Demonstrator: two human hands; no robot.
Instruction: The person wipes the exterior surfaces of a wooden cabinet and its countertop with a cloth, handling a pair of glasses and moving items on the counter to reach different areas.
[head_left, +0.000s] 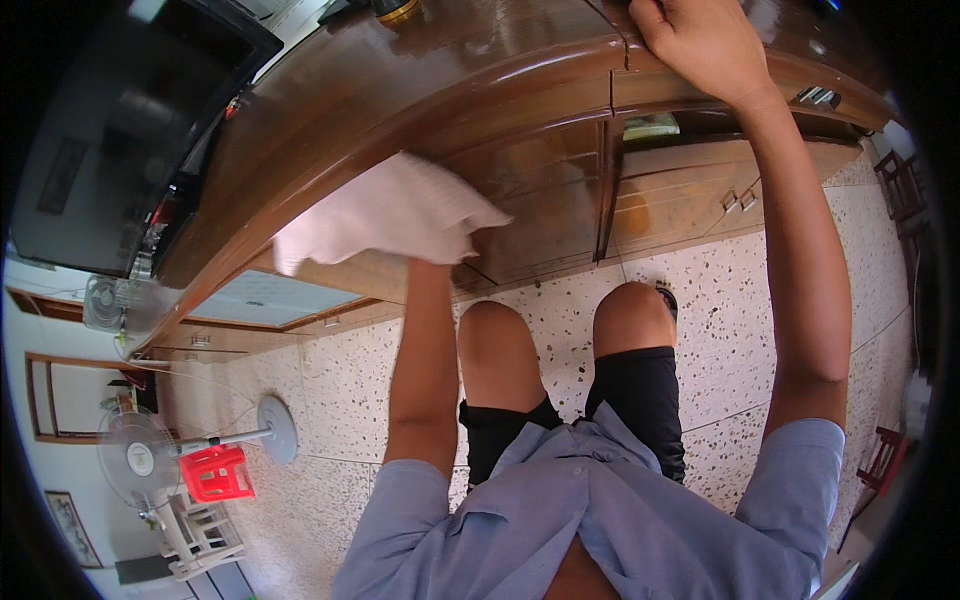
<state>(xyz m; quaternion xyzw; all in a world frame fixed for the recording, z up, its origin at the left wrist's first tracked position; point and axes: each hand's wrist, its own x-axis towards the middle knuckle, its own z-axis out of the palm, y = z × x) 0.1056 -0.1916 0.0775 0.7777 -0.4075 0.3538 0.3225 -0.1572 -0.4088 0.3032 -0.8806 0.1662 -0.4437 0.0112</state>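
Note:
A pale pink cloth, blurred, hangs at the front edge of a long brown wooden cabinet. My left hand is under it; the wrist shows below the cloth, but the fingers are hidden. The cloth is off the floor, held by that hand. At the upper right, my right hand rests on the cabinet's top near its front edge, knuckles towards the camera. Its fingers run towards the picture's top edge, so their pose is unclear, and no object shows in it.
A television stands on the cabinet at the left. Below are glass-fronted doors and wooden doors with metal handles. My knees are close to the cabinet on a speckled floor. A standing fan and a red plastic stool are further left.

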